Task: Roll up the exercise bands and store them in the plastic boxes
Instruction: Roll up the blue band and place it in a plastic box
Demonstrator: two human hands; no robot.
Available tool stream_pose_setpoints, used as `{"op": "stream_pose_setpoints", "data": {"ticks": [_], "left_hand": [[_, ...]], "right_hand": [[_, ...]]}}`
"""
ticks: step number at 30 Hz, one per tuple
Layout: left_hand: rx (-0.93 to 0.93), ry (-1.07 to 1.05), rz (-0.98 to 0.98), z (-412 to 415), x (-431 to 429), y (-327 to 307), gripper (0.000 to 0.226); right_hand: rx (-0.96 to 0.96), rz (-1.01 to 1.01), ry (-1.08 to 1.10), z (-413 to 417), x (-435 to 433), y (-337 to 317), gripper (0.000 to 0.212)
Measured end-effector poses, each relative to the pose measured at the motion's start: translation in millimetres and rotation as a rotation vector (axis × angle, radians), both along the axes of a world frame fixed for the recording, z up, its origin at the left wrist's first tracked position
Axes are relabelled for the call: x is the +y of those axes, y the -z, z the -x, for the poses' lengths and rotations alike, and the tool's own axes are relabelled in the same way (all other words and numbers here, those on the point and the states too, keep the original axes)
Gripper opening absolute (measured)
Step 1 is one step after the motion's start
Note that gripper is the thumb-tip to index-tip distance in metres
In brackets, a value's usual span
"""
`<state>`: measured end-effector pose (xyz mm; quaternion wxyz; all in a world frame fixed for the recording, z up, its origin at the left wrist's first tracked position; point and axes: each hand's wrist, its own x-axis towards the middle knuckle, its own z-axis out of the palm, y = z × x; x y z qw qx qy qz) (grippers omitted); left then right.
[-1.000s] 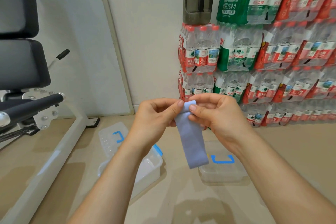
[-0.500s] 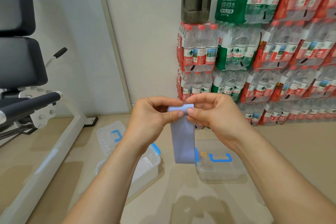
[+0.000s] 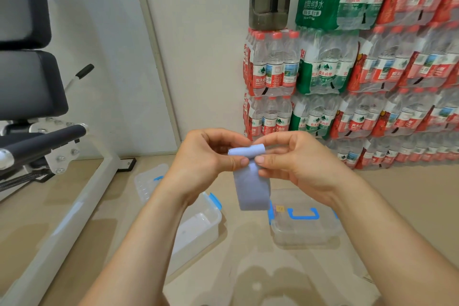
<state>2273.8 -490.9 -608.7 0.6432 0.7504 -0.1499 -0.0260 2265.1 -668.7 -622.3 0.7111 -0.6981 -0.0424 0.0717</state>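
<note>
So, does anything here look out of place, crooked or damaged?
Nothing looks spilled or damaged. The left hand and right hand pinch the band, rolled at the top, its tail hanging straight. The lid lies loose on the floor behind the open box, as expected; the closed box sits to its right.

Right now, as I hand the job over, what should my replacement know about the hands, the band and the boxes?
Left hand: pinches the left side of the band at its rolled top.
Right hand: pinches the right side.
Band: held in the air; the top is wound into a small roll and the tail hangs loose.
Open box: on the floor under the left forearm, with its lid lying behind it.
Closed box: on the floor, right of the tail.
Done: rolling begun.
Left: wind in the tail and put the roll in a box. I cannot tell what the boxes hold.
</note>
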Motion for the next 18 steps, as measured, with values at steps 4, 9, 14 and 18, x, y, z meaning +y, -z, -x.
{"op": "stream_pose_setpoints", "data": {"ticks": [4, 9, 14, 18], "left_hand": [[-0.040, -0.022, -0.035, 0.7, -1.2, -1.1, 0.032], [-0.091, -0.030, -0.077, 1.4, -3.3, -0.1, 0.034], [-0.111, 0.117, -0.210, 3.1, -1.1, -0.4, 0.052], [-0.103, 0.329, -0.268, 6.5, 3.0, -4.7, 0.075]], "right_hand": [[0.004, -0.001, 0.019, -3.3, 0.0, 2.5, 0.025], [-0.021, -0.024, 0.015, -3.0, 0.2, 1.8, 0.014], [-0.012, 0.020, 0.012, -3.2, -1.0, 2.1, 0.027], [0.070, 0.005, -0.174, -1.7, -11.8, -2.8, 0.043]]}}
